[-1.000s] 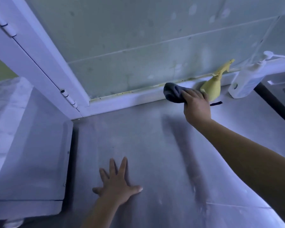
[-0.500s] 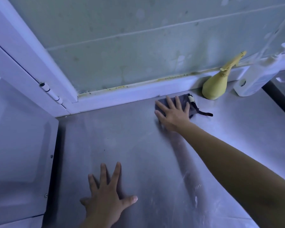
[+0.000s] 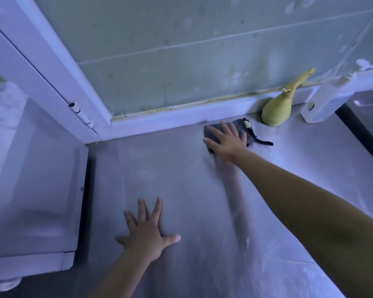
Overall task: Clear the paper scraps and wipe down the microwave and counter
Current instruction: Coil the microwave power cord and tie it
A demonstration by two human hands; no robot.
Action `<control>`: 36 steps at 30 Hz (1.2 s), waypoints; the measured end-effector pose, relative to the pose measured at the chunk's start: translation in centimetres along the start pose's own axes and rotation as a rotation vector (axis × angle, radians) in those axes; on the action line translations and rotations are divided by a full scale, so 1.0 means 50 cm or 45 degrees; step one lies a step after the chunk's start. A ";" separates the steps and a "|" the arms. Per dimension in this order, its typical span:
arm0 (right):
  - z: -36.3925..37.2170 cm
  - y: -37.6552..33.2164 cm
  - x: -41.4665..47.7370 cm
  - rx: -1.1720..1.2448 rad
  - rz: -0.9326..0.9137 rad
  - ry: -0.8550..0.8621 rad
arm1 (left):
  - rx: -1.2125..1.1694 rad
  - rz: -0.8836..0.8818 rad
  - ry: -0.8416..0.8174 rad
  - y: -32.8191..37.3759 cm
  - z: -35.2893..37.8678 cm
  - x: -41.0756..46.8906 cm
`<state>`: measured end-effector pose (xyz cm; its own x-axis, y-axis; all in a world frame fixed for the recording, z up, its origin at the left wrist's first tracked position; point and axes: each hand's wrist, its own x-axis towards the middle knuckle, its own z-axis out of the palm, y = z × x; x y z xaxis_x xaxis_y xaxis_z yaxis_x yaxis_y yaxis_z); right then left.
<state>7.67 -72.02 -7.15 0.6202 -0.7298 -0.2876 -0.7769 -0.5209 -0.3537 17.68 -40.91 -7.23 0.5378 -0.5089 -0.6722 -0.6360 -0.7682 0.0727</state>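
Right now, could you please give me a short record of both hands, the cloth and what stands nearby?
left hand: flat on the counter, fingers spread, empty
right hand: pressing flat on the cloth
cloth: dark grey, near the back wall
spray bottle: yellow, just right of the cloth
pump bottle: white, right of the spray bottle
microwave: white, at the counter's left edge

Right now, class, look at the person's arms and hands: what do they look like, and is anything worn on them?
The left hand and right hand are bare: no gloves, rings or watch show. The left forearm and right forearm are bare too, with no sleeve in view. The left thumbnail looks short and unpainted.
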 end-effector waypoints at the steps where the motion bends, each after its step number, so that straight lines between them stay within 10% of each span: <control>1: -0.006 -0.006 -0.029 0.090 -0.022 0.071 | 0.008 -0.009 -0.017 0.001 0.000 0.000; 9: 0.011 -0.071 -0.396 0.693 -0.031 0.156 | -0.097 0.052 -0.012 -0.001 -0.027 -0.008; 18: 0.094 -0.221 -0.668 1.056 0.117 0.228 | -0.950 0.488 0.258 -0.170 0.033 -0.223; 36: 0.270 -0.835 -0.937 1.094 -0.022 0.073 | -1.808 0.344 0.621 -0.899 0.067 -0.544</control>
<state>12.52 -10.12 9.07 0.6068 -0.7581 -0.2388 -0.4016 -0.0331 -0.9152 29.81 8.75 5.30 0.8012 -0.5467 -0.2433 0.1463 -0.2152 0.9655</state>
